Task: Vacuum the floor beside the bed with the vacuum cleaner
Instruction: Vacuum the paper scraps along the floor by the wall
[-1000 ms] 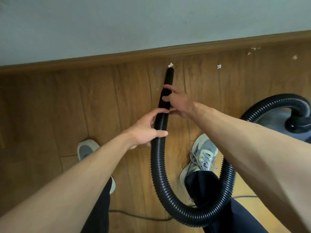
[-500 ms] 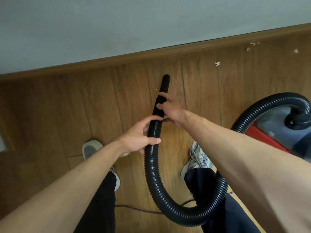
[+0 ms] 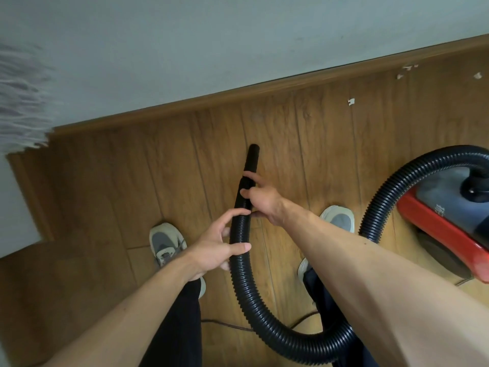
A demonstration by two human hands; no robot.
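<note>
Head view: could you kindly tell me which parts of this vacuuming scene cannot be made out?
- Vacuum cleaner: head view, body cut off by the right edge.
- Hose: lower loop hidden behind the right forearm.
- Nozzle: tip faces away, contact with the floor unclear; right hand covers its middle.
- Pale fabric: blurred, cut by left edge.
- White scraps: too small to identify.

Pretty soft, even light all round, so shadows on the wooden floor (image 3: 185, 168) are kept faint and fuzzy, and a slightly paler patch is caught toward its right edge. The wall (image 3: 238, 35) is rendered a dull grey-green. The baseboard (image 3: 264, 88) is bowed by wide-angle distortion, the patterned fabric (image 3: 21, 102) at the left is smeared with blur, and the middle is kept sharp.
</note>
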